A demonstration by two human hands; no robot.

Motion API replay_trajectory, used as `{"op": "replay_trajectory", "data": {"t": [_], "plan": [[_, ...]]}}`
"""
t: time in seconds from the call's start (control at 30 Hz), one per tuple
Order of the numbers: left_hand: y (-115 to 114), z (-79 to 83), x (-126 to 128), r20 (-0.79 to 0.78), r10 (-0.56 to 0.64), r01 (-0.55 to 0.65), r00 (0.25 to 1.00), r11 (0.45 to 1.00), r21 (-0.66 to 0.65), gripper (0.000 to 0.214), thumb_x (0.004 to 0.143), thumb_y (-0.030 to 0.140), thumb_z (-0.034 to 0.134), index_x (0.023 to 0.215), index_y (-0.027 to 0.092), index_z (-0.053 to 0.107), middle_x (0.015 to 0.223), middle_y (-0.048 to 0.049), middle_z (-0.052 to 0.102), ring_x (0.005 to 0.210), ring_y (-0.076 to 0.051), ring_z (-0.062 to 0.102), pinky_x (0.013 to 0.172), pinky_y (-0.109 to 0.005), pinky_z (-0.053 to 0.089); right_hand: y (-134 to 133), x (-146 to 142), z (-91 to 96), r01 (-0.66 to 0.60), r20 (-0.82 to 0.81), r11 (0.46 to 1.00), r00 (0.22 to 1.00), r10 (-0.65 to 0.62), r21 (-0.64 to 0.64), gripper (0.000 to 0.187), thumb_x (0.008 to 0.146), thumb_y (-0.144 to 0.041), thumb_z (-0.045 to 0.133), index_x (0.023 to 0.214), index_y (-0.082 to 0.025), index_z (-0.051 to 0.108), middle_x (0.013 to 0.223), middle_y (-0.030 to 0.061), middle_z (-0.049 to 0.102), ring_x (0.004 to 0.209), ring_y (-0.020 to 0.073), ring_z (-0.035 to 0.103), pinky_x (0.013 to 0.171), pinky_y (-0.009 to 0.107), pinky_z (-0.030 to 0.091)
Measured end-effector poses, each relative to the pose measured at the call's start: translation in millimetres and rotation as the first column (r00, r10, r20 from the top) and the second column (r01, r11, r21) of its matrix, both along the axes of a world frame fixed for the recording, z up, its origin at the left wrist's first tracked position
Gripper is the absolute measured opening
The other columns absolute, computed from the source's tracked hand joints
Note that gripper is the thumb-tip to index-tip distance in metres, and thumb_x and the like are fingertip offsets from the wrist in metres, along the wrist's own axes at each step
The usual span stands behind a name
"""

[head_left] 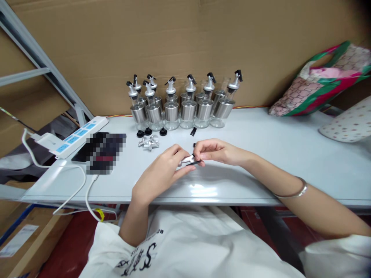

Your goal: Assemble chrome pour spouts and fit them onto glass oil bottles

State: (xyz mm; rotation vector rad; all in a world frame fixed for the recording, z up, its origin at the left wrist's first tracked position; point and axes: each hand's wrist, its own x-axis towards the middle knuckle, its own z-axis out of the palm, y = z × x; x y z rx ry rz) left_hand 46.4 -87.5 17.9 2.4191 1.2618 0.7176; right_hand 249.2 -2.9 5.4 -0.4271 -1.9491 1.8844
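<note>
Over the front part of the table, my left hand [160,170] is closed on a silver pourer spout [188,159], its thumb below. My right hand [217,151] pinches at the far end of the same spout, on a small black flap [194,162] partly covered by the fingers. Whether the flap is joined to the spout I cannot tell. Just beyond my hands lie loose black flaps [193,131]. Left of them is a small pile of silver spouts [149,143], with black rubber stoppers [163,131] behind it.
Steel-sleeved glass bottles [188,112] stand in rows at the back, several with pourers fitted. A power strip [79,136], a white cable [87,184] and a pixelated dark device [107,153] are on the left. At the right are a patterned bag [313,87] and a dotted white object [349,123].
</note>
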Motion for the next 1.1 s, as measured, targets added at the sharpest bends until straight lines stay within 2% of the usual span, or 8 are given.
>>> {"op": "replay_trajectory", "data": {"t": [0.13, 0.57, 0.87, 0.97, 1.1], "plan": [[-0.3, 0.1, -0.3, -0.003, -0.010, 0.010, 1.000, 1.000, 0.003, 0.024, 0.088, 0.039, 0.051, 0.102, 0.019, 0.054, 0.094, -0.0022, 0.053, 0.080, -0.014, 0.053, 0.077, -0.026, 0.045, 1.1, 0.0, -1.8, -0.004, -0.028, 1.000, 1.000, 0.003, -0.025, 0.024, 0.079, -0.036, 0.068, 0.079, -0.013, 0.061, 0.066, -0.0015, 0.058, 0.063, 0.0091, 0.053, 0.067, 0.025, 0.039], [0.0, -1.3, -0.4, 0.032, -0.029, 0.030, 0.999, 0.999, -0.021, 0.025, 0.087, 0.038, 0.053, 0.105, 0.020, 0.057, 0.099, -0.0026, 0.054, 0.077, -0.013, 0.056, 0.076, -0.026, 0.047, -1.4, -1.6, -4.3, -0.063, -0.120, 0.956, 0.992, 0.029, -0.287, 0.016, 0.078, -0.026, 0.070, 0.076, -0.013, 0.061, 0.064, -0.0024, 0.058, 0.062, 0.0079, 0.053, 0.065, 0.023, 0.040], [1.1, -3.6, -1.1, 0.012, -0.020, 0.020, 1.000, 1.000, -0.021, 0.030, 0.087, 0.035, 0.055, 0.113, 0.019, 0.054, 0.105, -0.0043, 0.054, 0.084, -0.014, 0.057, 0.079, -0.027, 0.047, 0.6, -1.5, -7.7, -0.048, -0.142, 0.950, 0.990, 0.004, -0.307, 0.017, 0.077, -0.026, 0.072, 0.077, -0.012, 0.062, 0.065, -0.0022, 0.059, 0.062, 0.0069, 0.055, 0.066, 0.021, 0.042], [0.9, -2.9, -1.1, 0.010, -0.028, 0.028, 1.000, 0.999, -0.017, 0.029, 0.087, 0.036, 0.054, 0.111, 0.020, 0.054, 0.100, -0.0033, 0.057, 0.086, -0.015, 0.058, 0.080, -0.026, 0.046, 1.1, -1.0, -9.3, -0.054, -0.158, 0.950, 0.987, 0.005, -0.308, 0.015, 0.078, -0.024, 0.071, 0.079, -0.012, 0.063, 0.067, -0.0020, 0.060, 0.064, 0.0066, 0.056, 0.068, 0.021, 0.043], [0.4, -1.5, -0.5, -0.008, -0.021, 0.021, 1.000, 1.000, -0.011, 0.030, 0.085, 0.043, 0.055, 0.104, 0.019, 0.056, 0.093, -0.0023, 0.059, 0.079, -0.015, 0.058, 0.074, -0.026, 0.045, 0.7, -0.8, -9.6, -0.060, -0.170, 0.952, 0.985, 0.009, -0.299, 0.013, 0.078, -0.023, 0.070, 0.079, -0.012, 0.063, 0.068, -0.0018, 0.062, 0.065, 0.0063, 0.057, 0.068, 0.020, 0.043]]}}
